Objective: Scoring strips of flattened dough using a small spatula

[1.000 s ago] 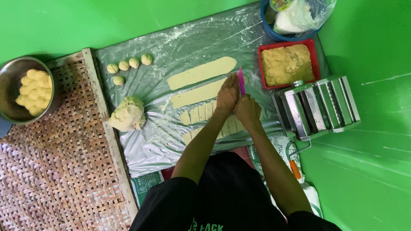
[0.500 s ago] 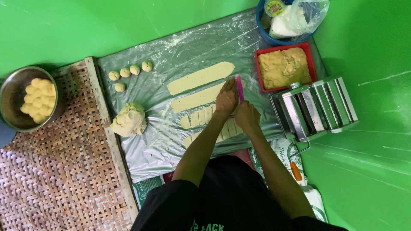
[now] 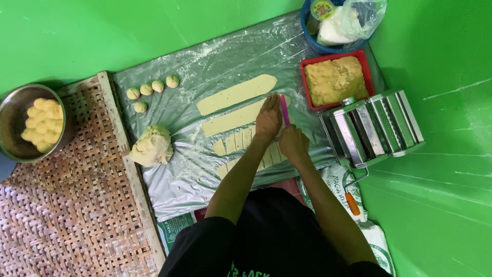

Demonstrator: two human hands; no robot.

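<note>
The right hand (image 3: 293,143) is closed in a grip around a pink cutter (image 3: 284,109), whose blade sticks out past the knuckles and rests across a dough strip (image 3: 237,117). The left hand (image 3: 268,117) lies flat beside the blade, fingers straight and together, pressing on that same strip (it grips nothing, the palm is down and open). Just under both hands sit the cut dough pieces (image 3: 241,141), a row of short slices lying side by side. Beyond the blade tip lies another long strip (image 3: 236,94), uncut and apart from the one being held. All of this rests on a floury plastic sheet (image 3: 205,66) spread on the green floor. Right of the grip, close by, stands a metal pasta roller (image 3: 374,128), and past it a red tray (image 3: 311,64) of yellow filling. Well to the left of the hands are a dough lump (image 3: 151,146) and four small dough balls (image 3: 152,88).
</note>
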